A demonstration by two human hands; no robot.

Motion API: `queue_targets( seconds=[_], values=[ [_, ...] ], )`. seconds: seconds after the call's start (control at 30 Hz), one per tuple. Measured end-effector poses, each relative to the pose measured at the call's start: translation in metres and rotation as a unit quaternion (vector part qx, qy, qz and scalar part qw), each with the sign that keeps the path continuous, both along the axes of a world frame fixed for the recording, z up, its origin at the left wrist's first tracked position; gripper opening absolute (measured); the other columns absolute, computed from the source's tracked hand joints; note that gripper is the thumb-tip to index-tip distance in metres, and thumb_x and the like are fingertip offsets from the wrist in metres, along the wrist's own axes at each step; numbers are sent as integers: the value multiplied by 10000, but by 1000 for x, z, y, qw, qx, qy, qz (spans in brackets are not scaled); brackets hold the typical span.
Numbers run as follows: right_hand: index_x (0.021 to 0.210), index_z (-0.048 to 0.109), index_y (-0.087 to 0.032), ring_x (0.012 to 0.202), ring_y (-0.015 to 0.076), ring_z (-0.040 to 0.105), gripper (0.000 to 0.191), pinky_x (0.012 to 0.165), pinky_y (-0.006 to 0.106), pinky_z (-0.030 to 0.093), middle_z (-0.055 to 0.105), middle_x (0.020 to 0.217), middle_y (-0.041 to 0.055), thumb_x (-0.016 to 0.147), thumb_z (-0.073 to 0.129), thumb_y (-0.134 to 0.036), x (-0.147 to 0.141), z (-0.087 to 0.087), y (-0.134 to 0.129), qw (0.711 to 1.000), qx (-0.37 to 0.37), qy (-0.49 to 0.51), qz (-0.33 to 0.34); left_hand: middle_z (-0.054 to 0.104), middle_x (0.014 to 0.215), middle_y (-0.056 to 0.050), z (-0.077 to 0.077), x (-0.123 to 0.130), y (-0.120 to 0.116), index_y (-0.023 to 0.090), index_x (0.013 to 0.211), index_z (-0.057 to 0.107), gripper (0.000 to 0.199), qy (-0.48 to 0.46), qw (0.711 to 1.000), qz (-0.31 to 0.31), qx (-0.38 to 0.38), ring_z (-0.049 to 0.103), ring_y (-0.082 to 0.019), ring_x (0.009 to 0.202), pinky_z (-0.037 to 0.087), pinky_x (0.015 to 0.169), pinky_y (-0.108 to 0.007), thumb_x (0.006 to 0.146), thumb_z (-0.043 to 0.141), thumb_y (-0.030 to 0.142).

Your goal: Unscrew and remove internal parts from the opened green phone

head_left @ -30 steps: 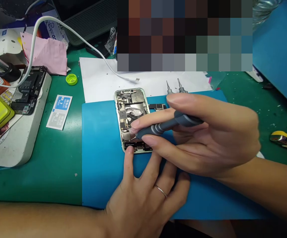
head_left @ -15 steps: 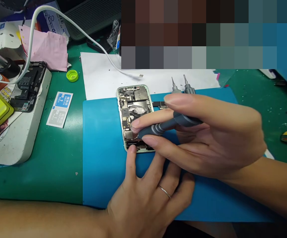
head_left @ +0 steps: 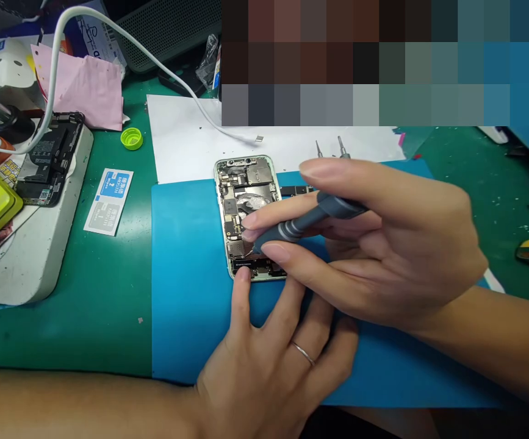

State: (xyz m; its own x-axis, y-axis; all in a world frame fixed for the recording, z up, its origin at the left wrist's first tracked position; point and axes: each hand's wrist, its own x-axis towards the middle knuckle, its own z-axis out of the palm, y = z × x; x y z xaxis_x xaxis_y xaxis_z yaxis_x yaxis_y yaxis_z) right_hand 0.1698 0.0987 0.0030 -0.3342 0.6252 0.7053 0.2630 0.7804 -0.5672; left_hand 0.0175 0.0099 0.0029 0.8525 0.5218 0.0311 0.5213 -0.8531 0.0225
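At the flat blue mat's [head_left: 191,274] far edge, my spread left hand [head_left: 273,360] is bracing the opened, pale-rimmed rectangular phone [head_left: 251,200], seemingly for steadiness; my right hand [head_left: 410,244] is pinching a ribbed dark-grey screwdriver [head_left: 290,228].

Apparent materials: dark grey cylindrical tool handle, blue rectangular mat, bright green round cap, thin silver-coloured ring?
Dark grey cylindrical tool handle: matte plastic or coated metal, from its soft sheen.
Blue rectangular mat: probably smooth rubber or silicone, evenly coloured, faintly glossy.
Bright green round cap: likely moulded plastic, uniformly coloured.
Thin silver-coloured ring: probably polished metal, from its bright glint.
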Motion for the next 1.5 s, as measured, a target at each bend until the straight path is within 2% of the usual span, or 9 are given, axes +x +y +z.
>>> queue_targets(
  seconds=[0.07,0.23,0.37,0.5,0.63,0.87,1.17,1.33,1.5],
  values=[
    [1463,547,-424,906,176,794,693,620,184,678,674,1357,-22,900,672,-39,0,1,-1,1000,-16,-3,-6,441,1608,-122,0,0,0,228,1548,469,528,0,1000,0,0,349,-412,1479,372,1097,-692,1035,425,344],
    [1527,490,-363,906,162,793,752,640,145,671,682,1317,5,888,656,-2,-1,2,-3,999,-48,7,-4,425,1620,-120,0,0,-1,225,1559,453,539,-1,1000,2,-9,319,-412,1497,349,1116,-692,1037,426,358],
    [1539,464,-371,950,168,789,730,653,173,681,697,1328,14,915,647,-38,2,3,-5,1000,-24,-9,-9,421,1627,-109,1,1,-2,234,1556,460,546,2,1000,6,-5,326,-415,1491,342,1116,-692,1027,459,370],
    [1592,363,-326,1024,153,775,821,822,210,692,742,1281,42,899,640,16,5,0,-4,999,-15,-21,28,438,1614,-117,-1,0,-1,220,1556,460,575,-9,1000,4,6,335,-432,1477,331,1109,-700,1015,481,414],
    [1596,349,-268,1092,147,754,809,955,250,664,720,1323,92,899,615,45,4,-3,-3,999,8,-8,47,464,1589,-125,-3,-2,0,207,1555,457,577,-17,1000,2,22,348,-439,1458,347,1089,-695,1023,441,429],
    [1611,310,-183,1106,159,750,801,926,251,671,712,1323,142,899,587,57,4,-4,-3,998,27,-4,49,525,1540,-98,-2,-2,3,210,1543,473,540,-23,999,0,43,427,-411,1396,439,1038,-655,1042,366,379],
    [1591,336,-171,1201,137,710,742,1025,248,622,735,1287,137,934,652,-32,5,-7,-3,998,31,-17,50,572,1497,-75,-3,-3,5,228,1525,496,520,-24,998,0,50,487,-378,1339,465,1028,-637,1050,343,375],
    [1591,353,-211,1121,144,742,779,946,219,654,717,1322,109,899,611,36,5,-7,-4,999,5,2,47,557,1511,-108,-3,-2,4,212,1522,504,519,-30,998,6,58,452,-410,1378,440,1033,-655,1046,385,381],
    [1586,367,-237,1096,159,749,798,852,213,681,728,1292,89,879,604,48,3,-7,-4,998,-22,23,52,589,1479,-87,-3,-3,3,228,1506,526,506,-35,997,4,68,478,-400,1350,447,1016,-642,1047,373,378]
  ],
)
